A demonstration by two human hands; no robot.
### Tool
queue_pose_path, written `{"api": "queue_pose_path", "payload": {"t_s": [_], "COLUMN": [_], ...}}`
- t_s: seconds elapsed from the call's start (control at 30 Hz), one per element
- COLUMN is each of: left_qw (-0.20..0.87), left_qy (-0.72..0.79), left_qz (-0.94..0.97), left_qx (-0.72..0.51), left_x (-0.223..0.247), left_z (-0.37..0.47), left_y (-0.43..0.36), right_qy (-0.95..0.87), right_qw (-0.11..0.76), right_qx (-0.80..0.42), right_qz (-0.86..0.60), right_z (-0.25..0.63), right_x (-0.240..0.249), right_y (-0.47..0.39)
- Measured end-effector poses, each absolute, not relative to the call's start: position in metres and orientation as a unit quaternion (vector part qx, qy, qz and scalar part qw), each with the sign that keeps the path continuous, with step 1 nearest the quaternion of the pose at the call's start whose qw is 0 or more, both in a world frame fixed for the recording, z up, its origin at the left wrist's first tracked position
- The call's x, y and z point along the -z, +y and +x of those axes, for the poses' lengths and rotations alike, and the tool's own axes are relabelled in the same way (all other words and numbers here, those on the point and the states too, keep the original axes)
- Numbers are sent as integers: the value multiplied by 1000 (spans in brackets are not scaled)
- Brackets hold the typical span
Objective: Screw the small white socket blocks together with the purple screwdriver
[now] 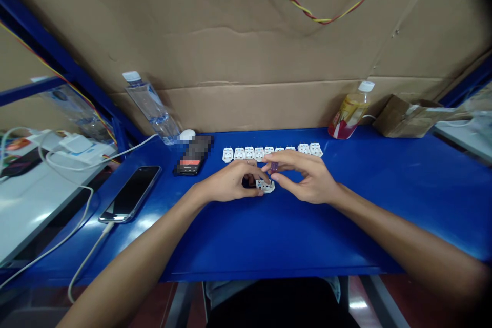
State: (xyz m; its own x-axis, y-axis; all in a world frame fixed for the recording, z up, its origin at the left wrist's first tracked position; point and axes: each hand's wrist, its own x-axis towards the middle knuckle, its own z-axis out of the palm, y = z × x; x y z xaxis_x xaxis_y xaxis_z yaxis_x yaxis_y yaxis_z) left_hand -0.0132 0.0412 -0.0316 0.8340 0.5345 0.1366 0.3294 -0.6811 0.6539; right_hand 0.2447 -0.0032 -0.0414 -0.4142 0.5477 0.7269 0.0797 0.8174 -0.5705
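My left hand (234,180) is closed on a small white plastic housing (266,186), low over the blue table, with thumb and fingers at its left side. Small dark and coloured spots show on the housing's upper face. Just above and to the right, my right hand (305,177) pinches a small purple translucent piece (274,167) between thumb and fingers. The piece is too small for me to tell its kind. Behind both hands stands a row of several similar white housings (228,154), with thin pins along their far edge. My right hand hides part of that row.
On the blue table (292,246), a phone on a cable (132,195) and another dark phone (194,156) lie to the left. A clear water bottle (154,110) leans at the back left. A drink bottle (349,113) and a cardboard box (403,118) stand back right.
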Motion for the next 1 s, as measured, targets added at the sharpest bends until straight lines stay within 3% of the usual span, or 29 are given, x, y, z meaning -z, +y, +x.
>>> {"api": "queue_pose_path", "payload": {"t_s": [0.1, 0.3, 0.5, 0.57, 0.77, 1.0], "left_qw": [314, 331, 333, 333, 327, 326], "left_qy": [240, 234, 250, 253, 248, 244], "left_qz": [904, 900, 897, 897, 901, 902], "left_qx": [-161, -162, -147, -142, -143, -143], "left_x": [33, 32, 31, 30, 28, 26], "left_z": [-14, -14, -14, -14, -14, -13], "left_y": [42, 41, 41, 42, 41, 41], "right_qy": [-811, -786, -770, -798, -905, -915], "right_qw": [520, 503, 529, 488, 177, 108], "right_qx": [-194, -283, -274, -240, -151, -155], "right_qz": [-185, -223, -228, -260, -357, -355], "right_z": [244, 246, 251, 254, 254, 249], "right_x": [39, 46, 40, 31, 22, 31], "right_y": [-4, -6, -5, -4, 1, 1]}}
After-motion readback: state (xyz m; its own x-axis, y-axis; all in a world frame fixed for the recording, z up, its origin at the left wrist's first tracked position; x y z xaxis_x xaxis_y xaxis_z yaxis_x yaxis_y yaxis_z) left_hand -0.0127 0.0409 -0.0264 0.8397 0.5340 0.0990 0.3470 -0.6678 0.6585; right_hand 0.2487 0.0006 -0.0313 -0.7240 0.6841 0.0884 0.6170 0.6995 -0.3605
